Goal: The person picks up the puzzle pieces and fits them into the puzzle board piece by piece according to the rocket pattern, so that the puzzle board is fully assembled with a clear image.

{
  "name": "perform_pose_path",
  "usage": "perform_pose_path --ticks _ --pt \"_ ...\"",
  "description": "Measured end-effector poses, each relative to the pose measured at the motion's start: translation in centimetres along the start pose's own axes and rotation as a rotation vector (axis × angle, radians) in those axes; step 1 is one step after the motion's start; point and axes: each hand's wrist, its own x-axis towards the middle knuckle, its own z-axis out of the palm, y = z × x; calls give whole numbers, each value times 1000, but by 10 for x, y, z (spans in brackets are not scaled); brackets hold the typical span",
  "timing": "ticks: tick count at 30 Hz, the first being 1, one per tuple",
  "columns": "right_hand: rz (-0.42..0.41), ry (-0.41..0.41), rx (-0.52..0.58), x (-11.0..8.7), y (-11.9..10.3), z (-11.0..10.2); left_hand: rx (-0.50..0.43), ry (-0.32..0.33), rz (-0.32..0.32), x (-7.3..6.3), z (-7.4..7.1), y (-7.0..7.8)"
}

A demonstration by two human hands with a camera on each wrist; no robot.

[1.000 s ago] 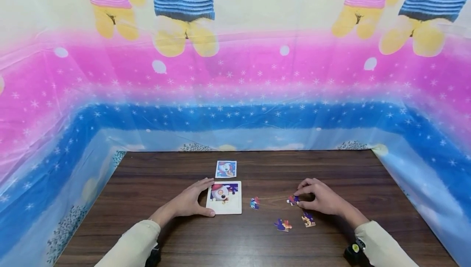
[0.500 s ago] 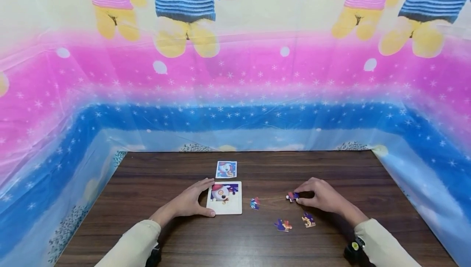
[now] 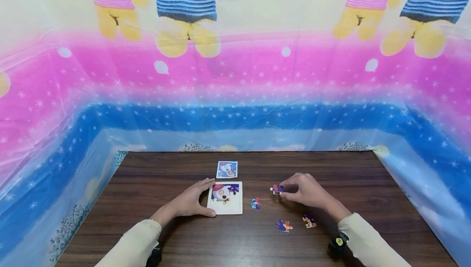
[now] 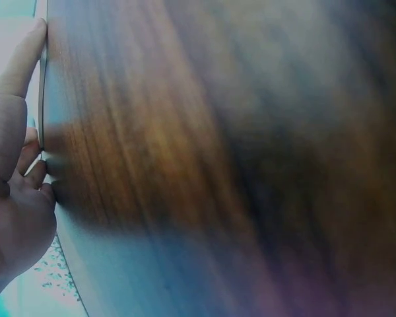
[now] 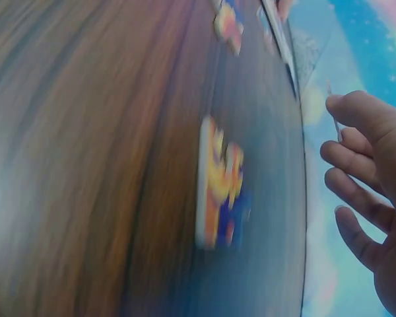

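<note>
My left hand (image 3: 189, 200) holds the left side of a white square puzzle board (image 3: 228, 208), thumb at its near corner and fingers at its far corner. A partly filled cartoon picture covers the board's upper area. In the left wrist view the thumb and fingers of the left hand (image 4: 13, 165) lie along the board's edge. Between thumb and fingertips my right hand (image 3: 307, 191) pinches a red and purple puzzle piece (image 3: 275, 189), raised over the table to the right of the board. The right wrist view shows that right hand (image 5: 376, 165) with the piece seen edge-on.
A small picture card (image 3: 227, 169) lies just beyond the board. On the brown table (image 3: 176, 242) sit three loose pieces: a blue and red one (image 3: 255, 204) beside the board, a purple and orange one (image 3: 283, 225) nearer, and another (image 3: 309, 221) below the right hand.
My right hand has lifted the red and purple puzzle piece and carried it left, toward the board. The left hand keeps its place on the puzzle board.
</note>
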Motion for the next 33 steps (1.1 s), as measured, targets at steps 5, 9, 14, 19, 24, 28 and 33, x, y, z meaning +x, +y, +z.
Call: perform_pose_path --ticks 5,9,14,19,24,28,33 --pt "-16 -15 -10 13 -16 8 0 -2 1 -1 1 -1" --pt "-33 -18 -20 25 -28 17 -2 -2 -4 -1 1 -2" --pt "-32 -22 -42 40 -43 29 -2 -3 -9 0 1 -2" --pt "-19 -41 -40 51 -57 40 2 -6 -6 2 1 -2" --pt "-52 -62 -35 62 -68 50 10 -5 -14 2 2 -3" --pt "-73 -63 -42 71 -75 57 7 -4 -13 2 2 -2" --pt "-67 -67 -54 78 -80 64 8 -7 -1 4 2 -2"
